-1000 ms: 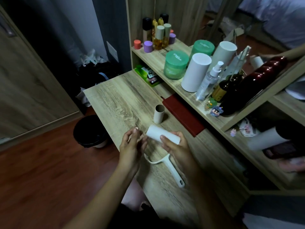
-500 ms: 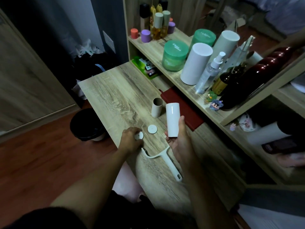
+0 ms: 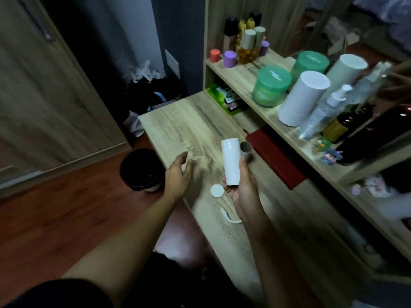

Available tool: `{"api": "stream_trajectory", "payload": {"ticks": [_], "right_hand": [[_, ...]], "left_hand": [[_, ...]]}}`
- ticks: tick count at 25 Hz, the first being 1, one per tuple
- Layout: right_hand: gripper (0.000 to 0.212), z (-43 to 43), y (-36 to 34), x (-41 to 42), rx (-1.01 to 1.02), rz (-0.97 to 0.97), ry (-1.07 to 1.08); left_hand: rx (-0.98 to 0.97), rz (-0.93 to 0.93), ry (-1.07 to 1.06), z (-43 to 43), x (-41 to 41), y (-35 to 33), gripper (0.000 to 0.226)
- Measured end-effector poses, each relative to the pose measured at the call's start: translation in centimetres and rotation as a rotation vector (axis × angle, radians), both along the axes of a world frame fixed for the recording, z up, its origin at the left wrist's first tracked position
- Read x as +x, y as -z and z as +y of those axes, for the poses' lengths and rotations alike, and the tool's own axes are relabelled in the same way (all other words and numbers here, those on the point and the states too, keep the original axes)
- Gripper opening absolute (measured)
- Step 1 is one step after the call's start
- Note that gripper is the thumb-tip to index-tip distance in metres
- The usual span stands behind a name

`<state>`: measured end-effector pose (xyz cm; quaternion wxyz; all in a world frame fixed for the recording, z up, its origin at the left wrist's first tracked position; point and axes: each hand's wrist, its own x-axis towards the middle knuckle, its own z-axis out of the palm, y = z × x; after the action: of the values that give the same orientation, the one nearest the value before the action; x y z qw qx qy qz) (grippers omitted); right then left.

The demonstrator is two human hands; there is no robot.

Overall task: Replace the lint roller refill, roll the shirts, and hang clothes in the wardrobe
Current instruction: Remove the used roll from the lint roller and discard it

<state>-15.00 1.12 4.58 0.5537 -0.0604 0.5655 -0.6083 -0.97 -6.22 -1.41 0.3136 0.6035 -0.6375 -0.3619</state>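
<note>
A person's right hand [image 3: 241,187] grips a white refill roll [image 3: 231,162] upright above the wooden table [image 3: 178,123], while the left hand [image 3: 179,172] hovers left, fingers loosely spread, holding nothing.

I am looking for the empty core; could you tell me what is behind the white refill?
The core stands on the desk right behind the refill, which the right hand holds upright. The refill covers its left edge.
</note>
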Motion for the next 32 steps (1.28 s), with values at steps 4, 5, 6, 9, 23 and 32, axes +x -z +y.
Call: {"api": "stream_trajectory", "payload": {"ticks": [4,5,6,9,23,32], "right_hand": [[0.035,-6.1,0.7,7.9,-0.01,-0.02,-0.121],[0.036,-8.1,1.1,10.2,-0.015,-0.028,-0.148],[0.037,-10.4,1.8,12.6,-0.012,-0.034,-0.171],[0.049,-17.3,5.1,19.9,0.06,-0.012,-0.224],[0.047,-32.8,37.5,30.6,0.52,0.212,-0.568],[0.048,-35.7,56.0,32.0,0.643,0.308,-0.732]], "left_hand": [[-0.034,-0.048,-0.156,-5.6,7.5,-0.4,0.036],[-0.035,-0.065,-0.194,-7.3,10.0,0.2,0.035],[-0.027,-0.086,-0.23,-9.1,12.6,0.9,0.035],[0.056,-0.15,-0.295,-14.5,20.1,3.6,0.034],[0.461,-0.273,-0.285,-33.6,33.6,34.2,0.05],[0.591,-0.331,-0.305,-36.6,33.2,53.2,0.046]]}}
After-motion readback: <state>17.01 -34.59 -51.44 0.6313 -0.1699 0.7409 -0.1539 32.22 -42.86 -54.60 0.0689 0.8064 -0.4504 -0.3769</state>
